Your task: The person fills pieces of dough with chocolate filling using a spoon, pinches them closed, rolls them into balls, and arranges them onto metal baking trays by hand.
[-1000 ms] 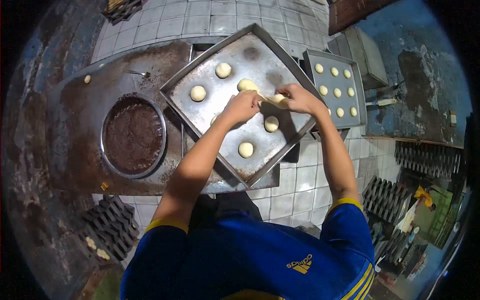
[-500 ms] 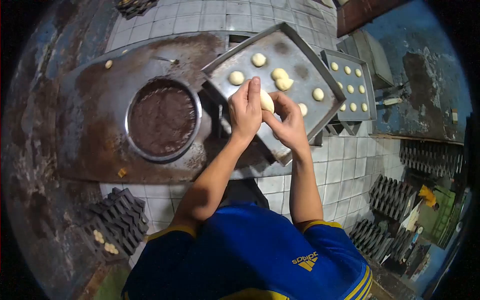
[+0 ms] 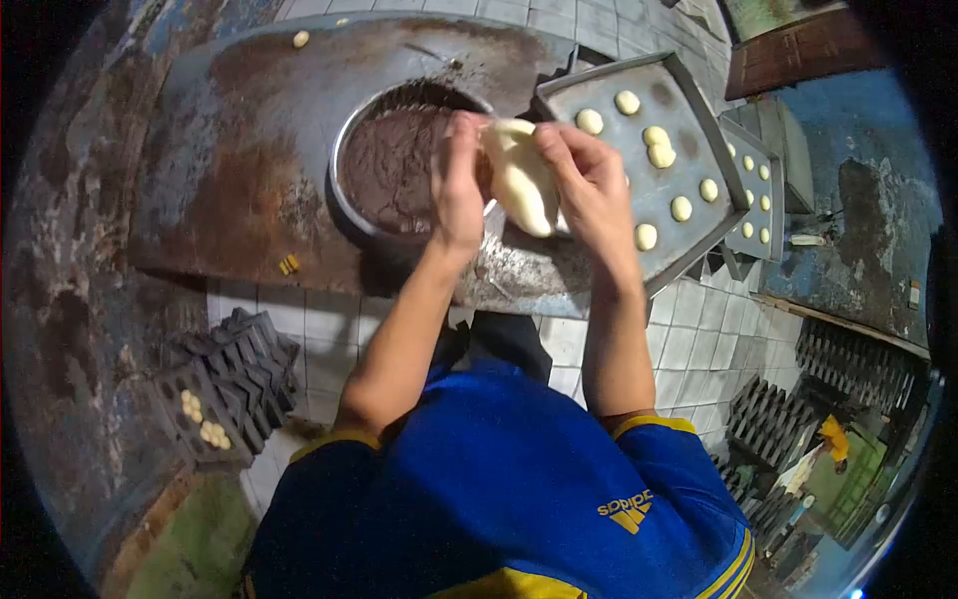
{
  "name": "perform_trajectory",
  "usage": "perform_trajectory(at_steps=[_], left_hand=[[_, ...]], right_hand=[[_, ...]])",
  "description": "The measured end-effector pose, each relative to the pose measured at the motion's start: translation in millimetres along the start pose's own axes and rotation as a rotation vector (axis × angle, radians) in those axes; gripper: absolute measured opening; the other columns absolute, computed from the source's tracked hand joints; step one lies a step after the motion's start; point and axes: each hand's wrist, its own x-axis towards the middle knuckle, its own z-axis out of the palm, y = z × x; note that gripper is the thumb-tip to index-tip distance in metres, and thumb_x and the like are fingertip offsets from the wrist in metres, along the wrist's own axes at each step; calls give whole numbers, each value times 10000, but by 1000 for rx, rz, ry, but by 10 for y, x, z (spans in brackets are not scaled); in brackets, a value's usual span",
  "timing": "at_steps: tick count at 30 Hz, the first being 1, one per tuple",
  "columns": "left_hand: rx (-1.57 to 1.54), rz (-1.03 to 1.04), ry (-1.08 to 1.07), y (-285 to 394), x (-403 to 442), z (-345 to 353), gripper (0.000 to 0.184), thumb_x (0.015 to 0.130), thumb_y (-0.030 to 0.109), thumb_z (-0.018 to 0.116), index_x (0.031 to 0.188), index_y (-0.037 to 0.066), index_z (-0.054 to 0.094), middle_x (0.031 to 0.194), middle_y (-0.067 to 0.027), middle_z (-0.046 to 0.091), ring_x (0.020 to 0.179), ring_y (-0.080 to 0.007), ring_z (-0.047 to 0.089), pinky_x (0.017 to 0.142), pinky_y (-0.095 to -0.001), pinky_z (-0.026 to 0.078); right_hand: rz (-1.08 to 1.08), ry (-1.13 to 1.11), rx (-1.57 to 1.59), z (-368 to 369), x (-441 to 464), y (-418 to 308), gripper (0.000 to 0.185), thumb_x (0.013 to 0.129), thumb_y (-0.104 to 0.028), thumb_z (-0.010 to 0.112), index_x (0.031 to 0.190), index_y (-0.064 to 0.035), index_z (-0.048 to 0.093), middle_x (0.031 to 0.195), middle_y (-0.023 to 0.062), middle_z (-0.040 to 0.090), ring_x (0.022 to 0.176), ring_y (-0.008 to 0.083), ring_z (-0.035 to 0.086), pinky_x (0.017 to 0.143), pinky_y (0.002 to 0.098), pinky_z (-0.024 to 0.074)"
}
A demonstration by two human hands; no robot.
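Over the near edge of a long, stained metal counter (image 3: 239,150), between a wide bowl (image 3: 336,180) and a large baking tray (image 3: 664,185), a person in a blue shirt (image 3: 479,459) with yellow trim held a soft, pale piece of dough (image 3: 524,185) in the air. The right hand (image 3: 594,185) was clamped on one side of it, thumb against fingers; the left hand (image 3: 459,185), blurred by motion, gripped the opposite side. The dough hung between them, stretched out, with a thick lower end.

Dark brown paste (image 3: 389,165) lay in the bowl, its surface uneven. I could not see any of it on the dough, though the inner face was partly hidden.

To the right, the angled tray carried at least seven round dough balls, already shaped. Two of them (image 3: 659,147) touched each other, while the rest sat apart. Beyond it, a smaller tray (image 3: 755,215) held more balls in rows. The piece in the hands, by contrast, was neither rounded nor closed, so the shaping looked only partly done.

At the counter's far side lay one small dough ball (image 3: 300,39); near the front edge were some small yellow pieces (image 3: 289,265).
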Motion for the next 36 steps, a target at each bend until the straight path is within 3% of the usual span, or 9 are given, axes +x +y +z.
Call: perform_trajectory(at_steps=[2,4,6,9,13,17,21,33,36], left_hand=[[82,-124,-185,-161,3,-450,235,1077,267,589,1209,72,600,1026,-52,682,923,-146,663,811,-298,545],[599,359,-456,-755,-64,-1003,448,969,267,712,1339,52,578,1153,-82,700,1073,-202,683,921,-344,561],[655,230,-505,-606,-242,-1065,508,884,153,803,1335,25,607,1204,-102,722,1103,-219,696,965,-348,554],[679,-37,-409,-407,-448,-1256,424,814,66,840,1208,-3,698,1098,-126,768,1037,-214,736,920,-352,576],[1129,-178,-107,-149,-612,-1839,375,791,90,852,1130,-15,729,1063,-172,779,1005,-282,760,896,-383,586],[1770,242,-128,-158,-777,-3069,312,783,77,835,1066,-3,731,1031,-185,769,997,-340,753,885,-413,574],[852,-211,173,-59,-685,-3482,293,804,38,786,1089,-1,731,1037,-175,771,1010,-330,755,897,-413,572],[1256,-124,170,254,-641,-3141,261,876,47,727,1130,-14,717,1065,-159,781,1033,-279,763,890,-389,572],[695,-234,320,106,-711,-3468,255,888,60,714,1133,-13,712,1063,-153,781,1019,-262,762,890,-386,572]], right_hand=[[106,-260,-9,54,-73,-98,371,1054,-261,704,1245,57,700,1035,60,757,896,86,669,774,244,538],[53,-274,-259,122,-132,41,391,1061,-335,678,1247,3,737,1038,130,763,935,175,705,843,307,545],[65,-180,-575,105,-167,355,485,1069,-478,610,1241,-51,763,1068,212,751,975,297,729,901,392,542],[603,-159,-611,-78,-273,1429,558,1063,-539,559,1294,-68,748,1117,286,737,1031,363,742,929,456,571],[486,-318,-1314,-366,-1447,3607,391,1002,-341,697,1136,24,656,1118,242,748,972,473,724,896,508,593],[246,-272,-1249,-284,-1807,3766,248,974,-202,720,1062,-5,598,1078,268,728,904,494,715,827,542,586],[207,-318,-866,19,-1012,2768,264,1054,-257,623,1257,-97,570,987,262,707,937,458,715,780,562,579],[-181,-648,-1269,630,124,2752,263,996,-132,555,1189,-93,730,1150,133,670,936,360,750,764,491,617],[-54,-706,-1255,651,159,2887,260,975,-161,587,1175,-87,736,1153,147,711,963,373,752,795,506,616]])
